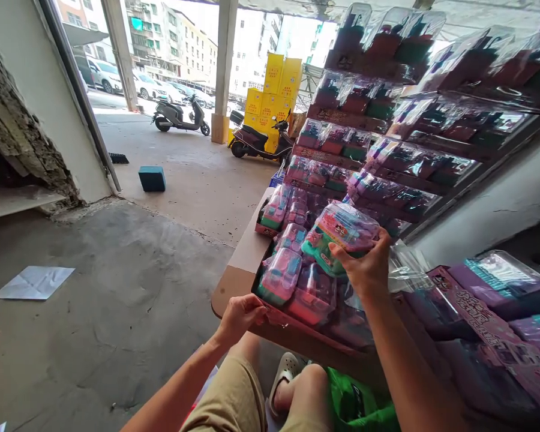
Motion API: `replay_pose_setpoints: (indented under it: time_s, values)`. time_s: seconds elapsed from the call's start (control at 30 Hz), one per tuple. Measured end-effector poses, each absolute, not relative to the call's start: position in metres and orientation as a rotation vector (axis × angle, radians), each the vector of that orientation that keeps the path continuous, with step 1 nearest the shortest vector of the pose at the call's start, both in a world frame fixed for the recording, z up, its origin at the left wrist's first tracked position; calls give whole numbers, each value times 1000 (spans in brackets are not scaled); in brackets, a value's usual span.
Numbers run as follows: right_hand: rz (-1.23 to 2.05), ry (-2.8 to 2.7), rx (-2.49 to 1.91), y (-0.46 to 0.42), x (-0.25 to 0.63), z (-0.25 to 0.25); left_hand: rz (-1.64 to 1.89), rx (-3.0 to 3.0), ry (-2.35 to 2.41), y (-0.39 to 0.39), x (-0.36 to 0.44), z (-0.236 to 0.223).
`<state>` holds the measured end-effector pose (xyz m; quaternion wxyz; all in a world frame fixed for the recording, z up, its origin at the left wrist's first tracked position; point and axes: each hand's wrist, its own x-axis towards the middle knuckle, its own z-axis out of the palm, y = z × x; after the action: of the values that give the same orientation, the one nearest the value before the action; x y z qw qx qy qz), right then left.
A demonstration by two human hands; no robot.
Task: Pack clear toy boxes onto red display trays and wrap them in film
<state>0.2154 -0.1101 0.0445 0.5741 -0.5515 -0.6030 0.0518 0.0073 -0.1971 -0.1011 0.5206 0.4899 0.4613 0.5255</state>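
My right hand (368,267) is closed on a plastic-wrapped case (342,231) with a clear lid, a green base and a pink printed band. It holds the case tilted above an open cardboard display box (292,321). At that box's near left corner, my left hand (242,318) pinches the edge between thumb and fingers. Inside the box sit more wrapped cases, among them a green-based case (279,276) and a red-based case (314,294). My right hand hides part of the box's right side.
Filled display boxes (337,120) rise in a tall stack behind the table (236,279). More packed cases (490,324) stand at my right. A green bag (360,399) lies by my legs. On the floor are a white sheet (33,282) and a blue block (152,179); scooters (182,115) stand farther off.
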Motion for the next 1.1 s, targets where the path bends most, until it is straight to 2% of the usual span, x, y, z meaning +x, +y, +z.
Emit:
replay_pose_setpoints:
  time_s: [0.1,0.33,0.5,0.57,0.67,0.77,0.87,1.1]
  values:
    - [-128,-1459,-1372,-110,203,35,1256,1157,1103,-198,8,-100]
    - [-290,-1481,-1386,-110,188,25,1246,1192,1081,-196,5,-106]
    - [-300,-1527,-1226,-184,186,11,1190,1165,1026,-197,1,-109]
    - [-102,-1607,-1112,-229,180,-22,1130,1093,968,-199,-2,-108]
    - [592,-1814,-1222,-276,165,-91,1043,1013,887,-203,-7,-101]
    - [1248,-1398,-1346,-278,147,-139,974,1002,863,-209,-10,-89]
    - [1414,-985,-1174,-256,131,-142,933,989,852,-214,-12,-79]
    - [1533,-818,-831,-243,106,-112,925,995,844,-222,-12,-73]
